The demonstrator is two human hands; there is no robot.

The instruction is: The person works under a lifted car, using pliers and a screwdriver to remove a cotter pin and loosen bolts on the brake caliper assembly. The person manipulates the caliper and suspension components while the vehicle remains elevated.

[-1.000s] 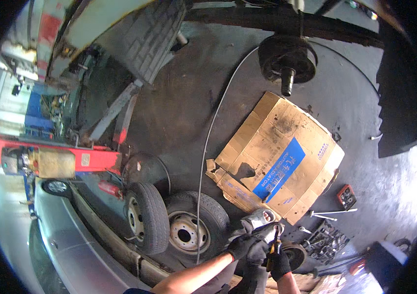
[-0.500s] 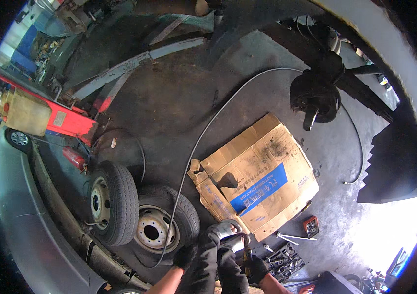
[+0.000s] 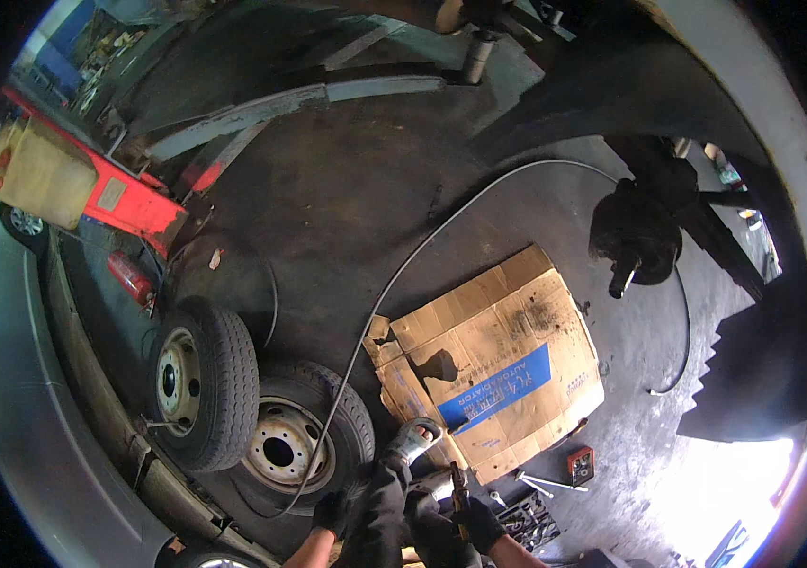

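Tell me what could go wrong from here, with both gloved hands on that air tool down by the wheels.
The hose snakes across the floor and over the lying wheel; it could snag or trip. Loose wrenches lie beside the cardboard, easy to step on. The left hand and right hand crowd the air tool; fingers could get pinched.

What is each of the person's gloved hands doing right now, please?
Left hand: black glove, resting by the dark rubber tyre; grip cannot be told.
Right hand: black glove, closed on a slim dark metal tool.
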